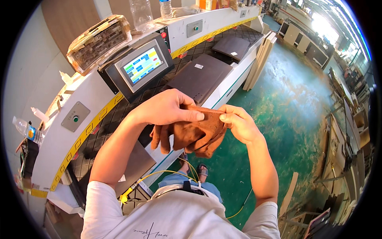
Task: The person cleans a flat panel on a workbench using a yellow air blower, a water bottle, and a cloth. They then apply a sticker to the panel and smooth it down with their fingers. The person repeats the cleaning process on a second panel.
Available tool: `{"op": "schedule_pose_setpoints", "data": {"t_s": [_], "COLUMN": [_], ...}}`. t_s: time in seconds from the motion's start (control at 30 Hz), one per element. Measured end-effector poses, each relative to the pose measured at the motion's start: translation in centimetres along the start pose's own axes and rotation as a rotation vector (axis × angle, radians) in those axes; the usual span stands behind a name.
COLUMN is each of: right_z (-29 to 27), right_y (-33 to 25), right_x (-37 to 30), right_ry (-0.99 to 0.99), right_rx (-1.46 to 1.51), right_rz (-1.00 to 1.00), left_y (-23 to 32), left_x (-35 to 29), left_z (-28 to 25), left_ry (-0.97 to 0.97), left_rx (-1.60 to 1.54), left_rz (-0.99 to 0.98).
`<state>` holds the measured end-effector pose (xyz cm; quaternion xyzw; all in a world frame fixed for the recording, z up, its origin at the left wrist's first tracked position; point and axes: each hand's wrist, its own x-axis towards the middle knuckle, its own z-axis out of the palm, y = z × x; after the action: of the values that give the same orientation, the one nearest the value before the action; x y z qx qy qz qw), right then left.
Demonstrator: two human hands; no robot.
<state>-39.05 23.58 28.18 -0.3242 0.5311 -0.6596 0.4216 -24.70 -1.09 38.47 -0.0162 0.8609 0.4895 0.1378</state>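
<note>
Hands [207,115] holding brown glove [195,133], green workshop floor [286,103], black conveyor bed [119,111]

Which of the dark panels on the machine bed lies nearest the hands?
The big dark panel just beyond the left hand, with a small white label. The smaller panel lies farther up the bed. Both hands, right hand too, hold a brown glove.

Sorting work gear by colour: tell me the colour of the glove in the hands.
Rusty reddish-brown glove, seen best in the head view.
</note>
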Motion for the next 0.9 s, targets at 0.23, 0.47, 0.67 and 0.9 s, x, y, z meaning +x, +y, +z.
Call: {"op": "schedule_pose_setpoints", "data": {"t_s": [0.23,0.47,0.67,0.9], "right_z": [2.3,1.0,1.0,4.1], "right_y": [0.3,1.7,3.2,5.6], "right_x": [1.1,0.9,0.4,1.0], "right_ry": [0.144,0.137,-0.139,0.000], "right_rx": [0.135,0.042,0.157,0.440], "right_rz": [0.000,-0.040,-0.119,-0.082], "left_y": [-5.4,-6.2,-6.9,-8.4], "left_x": [1.2,1.4,1.2,0.8], "left_z": [0.4,1.4,3.3,4.7], "left_ry": [0.128,0.133,0.260,0.348], "left_rx": [-0.310,-0.437,-0.574,-0.636], "left_rz": [0.108,0.097,0.115,0.239]}}
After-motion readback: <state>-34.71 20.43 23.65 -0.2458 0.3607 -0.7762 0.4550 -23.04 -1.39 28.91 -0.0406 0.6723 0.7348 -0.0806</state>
